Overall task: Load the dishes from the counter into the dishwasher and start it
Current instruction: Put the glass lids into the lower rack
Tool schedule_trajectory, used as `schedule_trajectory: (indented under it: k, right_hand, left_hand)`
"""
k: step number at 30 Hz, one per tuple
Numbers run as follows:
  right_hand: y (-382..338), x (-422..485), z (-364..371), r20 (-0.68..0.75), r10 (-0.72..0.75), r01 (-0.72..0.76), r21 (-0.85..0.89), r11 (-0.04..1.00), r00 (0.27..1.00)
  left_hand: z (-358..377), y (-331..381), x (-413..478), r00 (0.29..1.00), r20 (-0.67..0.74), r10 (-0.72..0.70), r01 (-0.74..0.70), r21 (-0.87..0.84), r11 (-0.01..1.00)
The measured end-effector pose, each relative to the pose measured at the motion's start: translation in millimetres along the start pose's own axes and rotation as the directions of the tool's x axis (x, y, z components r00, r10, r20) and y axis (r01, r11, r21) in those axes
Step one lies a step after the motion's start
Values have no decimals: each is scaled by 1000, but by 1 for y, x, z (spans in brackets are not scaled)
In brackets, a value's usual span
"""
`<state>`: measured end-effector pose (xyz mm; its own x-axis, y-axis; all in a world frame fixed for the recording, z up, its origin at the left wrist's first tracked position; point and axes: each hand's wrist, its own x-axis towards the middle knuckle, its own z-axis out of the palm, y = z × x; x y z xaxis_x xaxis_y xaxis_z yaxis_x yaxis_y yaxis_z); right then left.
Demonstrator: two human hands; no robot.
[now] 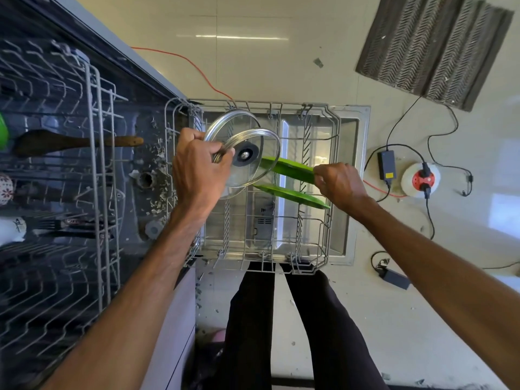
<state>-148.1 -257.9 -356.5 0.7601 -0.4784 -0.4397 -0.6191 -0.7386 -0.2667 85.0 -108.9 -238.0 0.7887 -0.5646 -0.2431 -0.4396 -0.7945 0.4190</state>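
I look straight down on the pulled-out lower rack (332,136) of the open dishwasher. My left hand (197,167) grips two glass pot lids (250,170) by their metal rims and holds them over the rack's left half. My right hand (337,181) is closed on the edge of a green plate (289,167) standing on edge in the rack. A second green plate (289,194) stands just in front of it, apart from both hands.
The upper rack (92,153) at left holds a wooden spatula (73,142), cutlery and cups. Debris litters the dishwasher floor (157,164). Cables, a power adapter (387,164) and a socket reel (420,178) lie on the tiles at right. My legs stand below the rack.
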Motion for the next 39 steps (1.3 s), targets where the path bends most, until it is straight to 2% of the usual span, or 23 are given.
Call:
schedule_trajectory:
  k: [3, 9, 19, 26, 32, 37, 39]
  right_hand:
    - [4, -1, -4, -32, -10, 11, 25, 1000, 999]
    - [8, 15, -9, 30, -44, 45, -18, 999, 999]
    - [14, 30, -19, 47, -169, 170, -27, 985, 985]
    - [6, 34, -9, 192, -136, 159, -107, 981, 972]
    - [-11, 35, -2, 207, -94, 126, -150, 981, 974]
    - [-20, 36, 14, 296, -51, 97, -144, 985, 954]
    - [-13, 34, 20, 290, -21, 63, -138, 988, 957]
  left_hand:
    - [-6, 0, 2, 999, -22, -24, 25, 4, 1000]
    - [-16, -2, 8, 998, -28, -53, 54, 14, 998]
    - [-15, -5, 8, 997, -14, -76, 76, 33, 997]
    - [-12, -6, 10, 997, -9, -79, 80, 20, 997]
    - [-9, -9, 15, 997, -8, -82, 82, 13, 997]
    - [-9, -8, 16, 998, -3, -69, 69, 18, 997]
    - [-9, -8, 15, 998, -7, -62, 62, 16, 998]
